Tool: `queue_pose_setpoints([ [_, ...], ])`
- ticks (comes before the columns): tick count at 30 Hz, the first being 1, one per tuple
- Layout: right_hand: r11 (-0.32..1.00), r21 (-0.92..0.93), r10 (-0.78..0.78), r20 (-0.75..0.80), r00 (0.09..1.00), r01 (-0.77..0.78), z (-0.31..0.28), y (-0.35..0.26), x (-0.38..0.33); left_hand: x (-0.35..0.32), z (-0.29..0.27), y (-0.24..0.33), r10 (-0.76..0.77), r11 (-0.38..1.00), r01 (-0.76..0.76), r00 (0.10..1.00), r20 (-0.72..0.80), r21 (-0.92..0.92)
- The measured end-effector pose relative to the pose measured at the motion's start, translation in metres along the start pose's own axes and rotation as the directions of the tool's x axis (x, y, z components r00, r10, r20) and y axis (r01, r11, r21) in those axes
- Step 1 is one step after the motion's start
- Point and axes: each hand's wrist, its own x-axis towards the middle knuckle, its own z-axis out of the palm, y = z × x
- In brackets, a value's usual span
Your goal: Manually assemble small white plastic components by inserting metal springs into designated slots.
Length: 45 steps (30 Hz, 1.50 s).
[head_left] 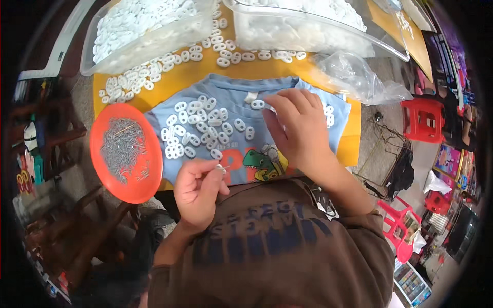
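Observation:
My left hand (197, 191) is closed at the near edge of a blue T-shirt (272, 123) spread on the table. Thumb and fingers pinch a small white two-hole plastic piece (221, 169), with a thin metal pin sticking out beside it. Over the upper part of the shirt is my right hand (297, 123), fingers bent and apart. Its fingertips are right beside another white two-hole piece (258, 104); I cannot tell if they touch it. Several such pieces (203, 123) lie loose on the shirt between the hands and the collar.
An orange-red plate (154, 177) of small grey metal pins (123, 146) stands at the left. Two clear plastic bins (169, 43) full of white pieces are at the back of the yellow table (349, 146). A clear bag (359, 77) lies back right. Red stools (423, 118) stand beyond.

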Motion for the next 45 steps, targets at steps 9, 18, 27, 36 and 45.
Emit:
queue_pose_setpoints([
  [9,0.997,-0.077,-0.021,0.111,0.994,0.03,0.01,0.006,0.007,-0.005,-0.002,0.003,-0.018,0.999,0.016,0.999,-0.049,-0.04],
  [18,0.536,0.707,0.328,0.329,0.885,-0.461,-0.019,-0.024,-0.001,0.004,0.006,0.025,-0.006,1.0,0.006,1.0,0.001,-0.011],
  [27,-0.503,0.65,0.108,0.702,0.704,-0.57,-0.044,-0.043,-0.013,0.017,0.038,0.049,0.142,0.989,-0.14,0.989,0.034,-0.056],
  [36,-0.475,0.673,0.131,0.691,0.71,-0.567,-0.044,-0.041,-0.011,0.016,0.034,0.045,0.047,0.995,-0.034,0.989,0.14,-0.094],
  [45,-0.36,0.717,0.241,0.69,0.683,-0.597,-0.041,-0.039,-0.011,0.014,0.037,0.046,0.016,0.993,-0.004,0.995,0.102,-0.116],
])
